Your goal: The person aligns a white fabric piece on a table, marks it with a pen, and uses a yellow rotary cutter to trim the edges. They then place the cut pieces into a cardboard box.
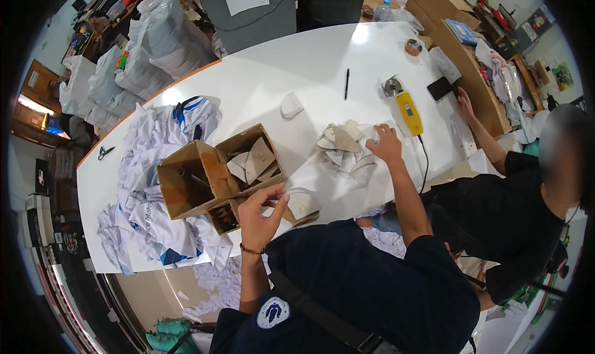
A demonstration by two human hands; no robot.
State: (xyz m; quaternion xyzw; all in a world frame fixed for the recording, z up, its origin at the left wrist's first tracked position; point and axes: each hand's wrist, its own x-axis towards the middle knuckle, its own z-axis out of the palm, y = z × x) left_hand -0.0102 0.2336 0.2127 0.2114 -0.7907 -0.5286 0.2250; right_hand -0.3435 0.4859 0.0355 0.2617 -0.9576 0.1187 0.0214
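My left hand [259, 216] is raised beside the open cardboard boxes, its thumb and forefinger curved with a small gap and nothing visible between them. Just past its fingertips stands a white curved piece [304, 205] with a yellowish mark, upon brown pieces. My right hand [387, 146] reaches into the right side of a loose pile of curved paper or card pieces [342, 139], its fingers closed on a pale piece, partly hidden. Similar card pieces [259, 160] stand in one compartment of the cardboard box [218, 172]. A single white piece [290, 106] lies apart.
White-and-blue garments [144, 168] are heaped left of the boxes, near scissors [106, 152]. A pen [347, 84], a yellow corded cutter [408, 113], a phone [439, 89] and tape [413, 47] lie on the white table [248, 75]. Another person [489, 211] works at the right.
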